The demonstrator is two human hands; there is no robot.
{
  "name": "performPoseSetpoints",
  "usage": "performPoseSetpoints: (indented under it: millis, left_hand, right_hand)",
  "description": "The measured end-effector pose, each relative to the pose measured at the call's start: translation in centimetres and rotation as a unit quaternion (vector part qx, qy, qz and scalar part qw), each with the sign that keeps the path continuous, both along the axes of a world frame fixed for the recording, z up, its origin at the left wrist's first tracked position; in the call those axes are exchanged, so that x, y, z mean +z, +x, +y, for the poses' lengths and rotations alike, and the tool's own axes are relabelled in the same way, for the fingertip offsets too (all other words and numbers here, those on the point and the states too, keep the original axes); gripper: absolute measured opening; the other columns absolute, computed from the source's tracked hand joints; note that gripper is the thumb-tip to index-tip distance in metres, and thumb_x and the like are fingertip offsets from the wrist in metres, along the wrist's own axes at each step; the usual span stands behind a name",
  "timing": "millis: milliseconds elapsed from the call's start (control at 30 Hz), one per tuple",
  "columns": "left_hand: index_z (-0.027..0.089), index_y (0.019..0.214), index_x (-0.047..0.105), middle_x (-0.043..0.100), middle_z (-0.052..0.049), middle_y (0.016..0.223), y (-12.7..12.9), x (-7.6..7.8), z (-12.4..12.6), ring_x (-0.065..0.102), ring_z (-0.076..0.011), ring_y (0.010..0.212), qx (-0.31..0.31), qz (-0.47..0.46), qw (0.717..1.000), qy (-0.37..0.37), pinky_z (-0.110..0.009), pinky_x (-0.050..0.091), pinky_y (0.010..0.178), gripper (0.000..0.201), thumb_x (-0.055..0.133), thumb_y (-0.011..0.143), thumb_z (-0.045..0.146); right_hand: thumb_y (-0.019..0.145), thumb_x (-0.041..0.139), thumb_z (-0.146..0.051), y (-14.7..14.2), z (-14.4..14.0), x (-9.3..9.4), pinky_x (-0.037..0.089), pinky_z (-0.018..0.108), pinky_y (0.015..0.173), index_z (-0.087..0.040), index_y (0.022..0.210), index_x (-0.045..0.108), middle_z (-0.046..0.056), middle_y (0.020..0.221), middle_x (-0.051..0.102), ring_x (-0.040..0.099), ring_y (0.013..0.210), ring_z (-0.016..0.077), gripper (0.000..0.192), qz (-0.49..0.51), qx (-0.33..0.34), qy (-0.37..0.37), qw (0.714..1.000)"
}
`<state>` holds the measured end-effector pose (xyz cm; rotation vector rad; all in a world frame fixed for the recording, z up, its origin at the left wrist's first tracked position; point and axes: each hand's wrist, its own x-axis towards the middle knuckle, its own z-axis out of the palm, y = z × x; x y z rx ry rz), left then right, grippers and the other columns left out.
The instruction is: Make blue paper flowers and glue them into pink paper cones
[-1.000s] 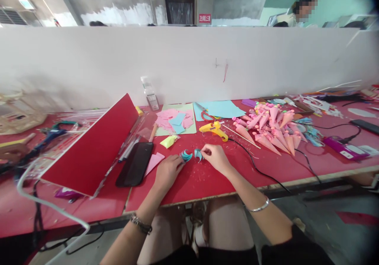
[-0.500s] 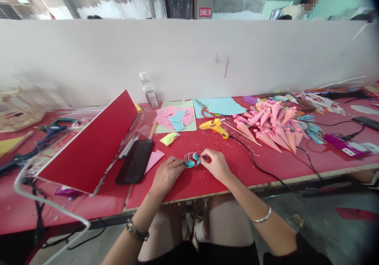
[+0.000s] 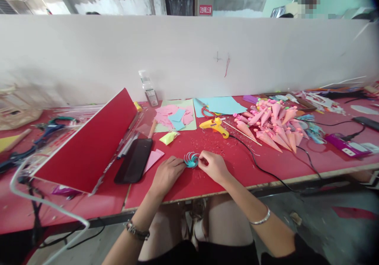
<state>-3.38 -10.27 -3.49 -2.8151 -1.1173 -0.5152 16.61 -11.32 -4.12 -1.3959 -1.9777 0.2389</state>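
- My left hand (image 3: 166,174) and right hand (image 3: 213,166) meet low in the centre of the frame over the red bench (image 3: 207,182).
- Between them sits a small blue paper rosette (image 3: 191,159); the fingers of both hands pinch it, left on its left edge, right on its right edge.
- Left of my left hand lie a pink paper triangle (image 3: 154,159) and a black phone (image 3: 134,160).
- Further up, centre, a yellow glue gun (image 3: 213,126) lies on the bench.
- To the right of the glue gun is a heap of pink paper cones (image 3: 272,124).
- At centre left a red board (image 3: 89,146) leans tilted.
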Motion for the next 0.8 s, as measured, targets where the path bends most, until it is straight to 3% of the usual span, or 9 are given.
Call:
performPoseSetpoints:
  millis: [500,800]
  left_hand:
    - [0.019,0.084,0.062,0.061,-0.005,0.084,1.3,0.8,-0.4,0.051,-0.0172,0.081,0.079,-0.124,0.989,0.006,-0.030,0.039,0.071,0.020,0.051,0.080,0.035]
    - [0.016,0.080,0.058,0.061,-0.004,0.080,1.2,0.2,0.2,0.052,-0.0153,0.076,0.072,-0.193,0.976,-0.069,-0.028,0.040,0.069,0.018,0.046,0.084,0.029]
  right_hand:
    - [0.071,0.049,-0.019,-0.8,0.1,0.8,0.028,0.019,0.050,-0.020,0.068,0.050,-0.003,0.058,0.052,0.046,0.051,0.0094,0.004,0.002,0.010,-0.050,0.999]
    - [0.070,0.047,-0.020,-1.1,0.1,0.5,0.028,0.017,0.049,-0.020,0.064,0.046,-0.004,0.053,0.047,0.044,0.050,0.0087,0.006,0.039,0.031,-0.072,0.996]
